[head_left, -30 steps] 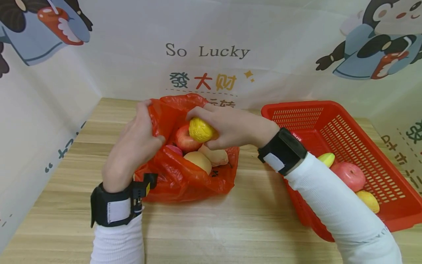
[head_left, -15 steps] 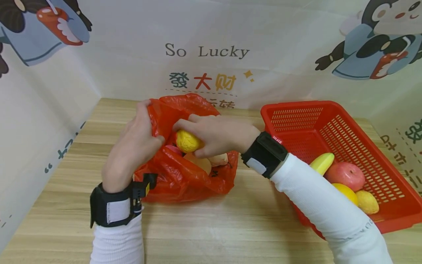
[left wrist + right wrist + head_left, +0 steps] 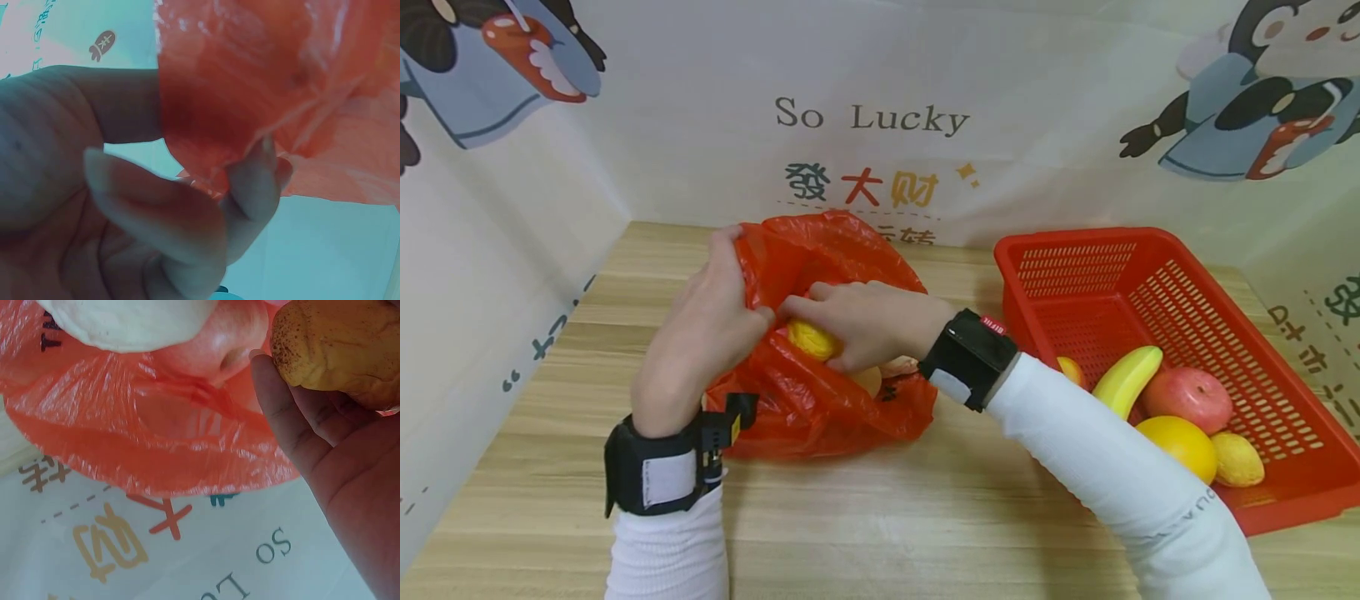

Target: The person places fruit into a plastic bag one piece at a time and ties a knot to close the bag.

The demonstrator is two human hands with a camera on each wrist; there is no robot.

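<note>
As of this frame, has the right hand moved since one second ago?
Yes: in the head view, the right hand has moved left and slightly down the picture, carrying the yellow fruit farther from the red basket.

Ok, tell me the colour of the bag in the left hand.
Red, with a little dark print; the bag shows best in the head view.
</note>
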